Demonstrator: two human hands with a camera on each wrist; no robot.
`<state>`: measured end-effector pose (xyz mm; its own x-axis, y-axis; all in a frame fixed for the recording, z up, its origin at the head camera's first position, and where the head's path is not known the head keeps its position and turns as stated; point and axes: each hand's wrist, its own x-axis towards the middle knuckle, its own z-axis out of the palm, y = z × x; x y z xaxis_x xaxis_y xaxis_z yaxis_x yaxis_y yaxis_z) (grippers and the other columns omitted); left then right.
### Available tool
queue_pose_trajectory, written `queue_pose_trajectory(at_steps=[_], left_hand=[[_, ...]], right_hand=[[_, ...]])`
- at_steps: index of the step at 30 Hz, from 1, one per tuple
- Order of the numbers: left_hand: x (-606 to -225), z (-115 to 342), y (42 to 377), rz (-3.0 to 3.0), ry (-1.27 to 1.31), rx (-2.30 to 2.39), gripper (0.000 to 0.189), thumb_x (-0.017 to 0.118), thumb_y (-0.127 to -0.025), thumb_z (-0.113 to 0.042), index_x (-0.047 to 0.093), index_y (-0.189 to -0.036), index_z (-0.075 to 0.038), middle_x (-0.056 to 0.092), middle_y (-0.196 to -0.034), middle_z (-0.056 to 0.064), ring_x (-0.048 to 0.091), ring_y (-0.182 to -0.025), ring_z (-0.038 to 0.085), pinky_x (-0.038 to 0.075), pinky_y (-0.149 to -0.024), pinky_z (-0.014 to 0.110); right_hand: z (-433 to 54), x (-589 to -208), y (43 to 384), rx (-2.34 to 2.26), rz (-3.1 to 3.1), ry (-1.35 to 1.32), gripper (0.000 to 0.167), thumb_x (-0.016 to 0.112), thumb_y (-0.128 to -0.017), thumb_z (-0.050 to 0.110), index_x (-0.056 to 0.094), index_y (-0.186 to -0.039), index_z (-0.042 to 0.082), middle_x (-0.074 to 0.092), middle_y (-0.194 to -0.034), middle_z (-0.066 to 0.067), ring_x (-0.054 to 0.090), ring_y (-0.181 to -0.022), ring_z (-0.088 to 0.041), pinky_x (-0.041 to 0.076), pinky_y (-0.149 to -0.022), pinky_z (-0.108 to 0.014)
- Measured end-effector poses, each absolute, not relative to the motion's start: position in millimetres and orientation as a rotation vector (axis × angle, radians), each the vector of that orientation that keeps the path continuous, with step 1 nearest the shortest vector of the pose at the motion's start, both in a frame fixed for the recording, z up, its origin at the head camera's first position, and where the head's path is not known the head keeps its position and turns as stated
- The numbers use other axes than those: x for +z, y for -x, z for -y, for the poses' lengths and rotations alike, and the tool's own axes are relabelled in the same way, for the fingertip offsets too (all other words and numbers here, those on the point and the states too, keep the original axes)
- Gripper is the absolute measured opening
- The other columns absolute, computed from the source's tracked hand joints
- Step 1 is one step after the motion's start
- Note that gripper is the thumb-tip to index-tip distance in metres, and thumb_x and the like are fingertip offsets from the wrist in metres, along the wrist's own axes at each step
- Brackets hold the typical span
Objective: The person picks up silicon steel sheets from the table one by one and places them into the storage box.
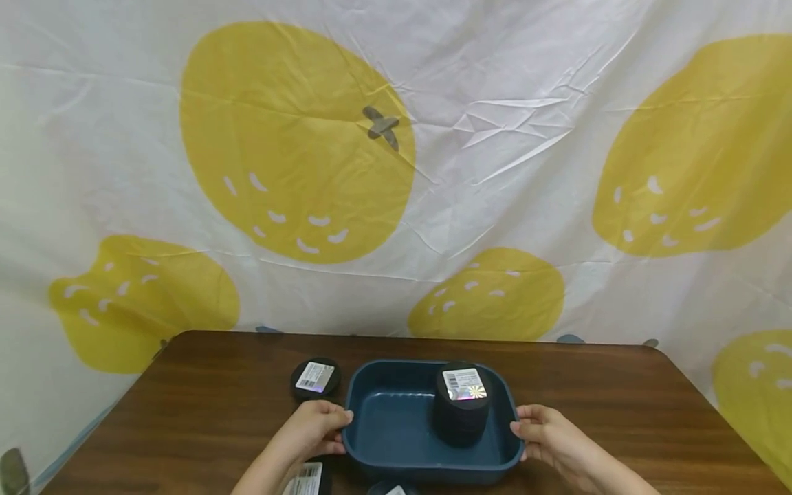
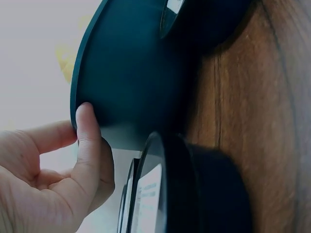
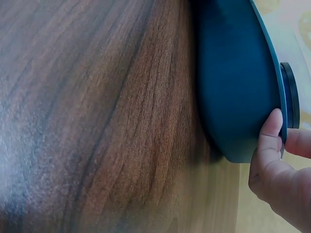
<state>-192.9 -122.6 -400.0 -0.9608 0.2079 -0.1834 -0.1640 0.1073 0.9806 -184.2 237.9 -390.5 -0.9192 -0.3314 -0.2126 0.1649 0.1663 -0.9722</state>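
A blue rectangular plastic bin (image 1: 396, 433) with rounded corners stands on the table between both hands. My left hand (image 1: 314, 430) pinches its left rim, thumb on the inner side and fingers outside. At the opposite end my right hand (image 1: 551, 436) pinches the right rim the same way; the right wrist view shows the fingers against the outer wall (image 3: 238, 87). Inside the bin, toward its right, stands a tall black round container (image 1: 460, 412) with a white label and a shiny sticker on top. Its lower part sits in the bin's shadow.
A black round container (image 1: 315, 378) with a label stands behind my left hand. Other labelled black containers (image 1: 307, 478) lie near the front edge, partly cut off. The wooden table (image 1: 588, 385) meets a white curtain (image 1: 495, 172) with yellow fruit prints.
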Motion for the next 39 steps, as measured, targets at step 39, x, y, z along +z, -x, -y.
queue_pose_trajectory(at_steps=[39], left_hand=[[-381,134,181,-2.865,-0.158,1.401,0.028,0.059,-0.09,-0.027,0.067,-0.099,-0.002,0.067,-0.084,0.006,0.062,-0.076,0.019,0.051,-0.071,0.039]], right_hand=[[-236,-392,180,-1.848,-2.059,0.117,0.046,0.048,-0.094,0.007,0.027,-0.12,-0.023,0.05,-0.098,-0.013,0.055,-0.075,-0.016,0.048,-0.065,-0.027]])
